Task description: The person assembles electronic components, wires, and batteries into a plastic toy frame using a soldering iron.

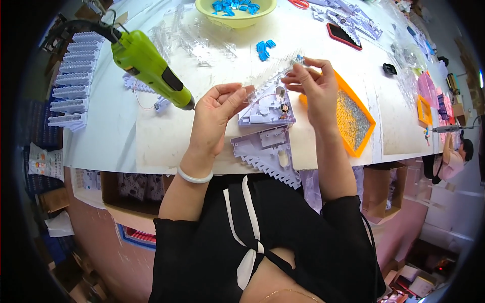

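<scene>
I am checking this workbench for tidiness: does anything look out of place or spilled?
A few small blue parts lie loose on the table, outside the yellow-green bowl that holds the rest. The lower lilac plastic piece overhangs the table edge.

black top, white stripe trim | pale bangle (194, 177) on left wrist | forearms bare

Dark phone screen (344, 36), red case, table's far right; printed white bag (44, 161) left.
</scene>
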`<action>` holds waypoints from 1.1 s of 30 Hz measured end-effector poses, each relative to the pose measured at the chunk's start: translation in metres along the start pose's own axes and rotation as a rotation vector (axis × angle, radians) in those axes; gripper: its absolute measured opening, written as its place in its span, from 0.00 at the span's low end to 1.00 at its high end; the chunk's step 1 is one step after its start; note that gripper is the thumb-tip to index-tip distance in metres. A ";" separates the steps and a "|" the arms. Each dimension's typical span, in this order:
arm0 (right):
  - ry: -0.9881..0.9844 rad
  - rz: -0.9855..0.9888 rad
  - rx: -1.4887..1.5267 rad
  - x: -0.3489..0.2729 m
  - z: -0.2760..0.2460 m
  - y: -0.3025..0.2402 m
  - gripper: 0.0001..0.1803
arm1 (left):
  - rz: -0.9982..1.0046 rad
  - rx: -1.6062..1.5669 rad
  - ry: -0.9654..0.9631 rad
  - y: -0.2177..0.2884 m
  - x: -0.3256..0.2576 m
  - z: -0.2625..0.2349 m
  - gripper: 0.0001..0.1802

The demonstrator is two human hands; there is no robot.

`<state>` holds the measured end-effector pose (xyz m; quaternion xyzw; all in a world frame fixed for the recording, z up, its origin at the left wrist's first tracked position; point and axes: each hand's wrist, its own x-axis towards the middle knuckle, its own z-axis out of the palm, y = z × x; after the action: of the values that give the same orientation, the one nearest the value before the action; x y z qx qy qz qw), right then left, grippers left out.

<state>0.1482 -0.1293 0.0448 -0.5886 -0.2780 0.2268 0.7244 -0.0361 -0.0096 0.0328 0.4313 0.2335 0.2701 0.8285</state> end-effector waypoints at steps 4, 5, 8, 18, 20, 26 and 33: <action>0.140 -0.015 0.046 0.022 -0.009 -0.009 0.20 | 0.083 0.543 -0.056 -0.017 0.003 -0.019 0.19; 0.164 -0.006 0.053 0.028 -0.014 -0.007 0.19 | 0.440 1.014 -0.020 -0.025 0.005 -0.026 0.16; 0.168 0.022 0.084 0.036 -0.020 -0.002 0.20 | 0.475 1.235 -0.022 -0.036 0.007 -0.026 0.12; 0.111 0.224 0.129 0.048 -0.019 0.024 0.21 | 0.388 1.319 -0.030 -0.048 0.013 -0.010 0.12; 0.086 0.247 0.094 0.048 -0.022 0.027 0.20 | 0.368 1.328 -0.029 -0.048 0.009 -0.005 0.13; -0.023 0.330 -0.035 0.049 -0.024 0.030 0.21 | 0.434 1.364 -0.037 -0.047 -0.012 -0.005 0.15; -0.129 0.426 -0.181 0.049 -0.022 0.026 0.21 | 0.559 1.432 0.050 -0.053 -0.032 0.002 0.16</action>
<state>0.1996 -0.1075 0.0229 -0.6808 -0.2124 0.3857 0.5853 -0.0461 -0.0568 -0.0056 0.8992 0.2525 0.2622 0.2426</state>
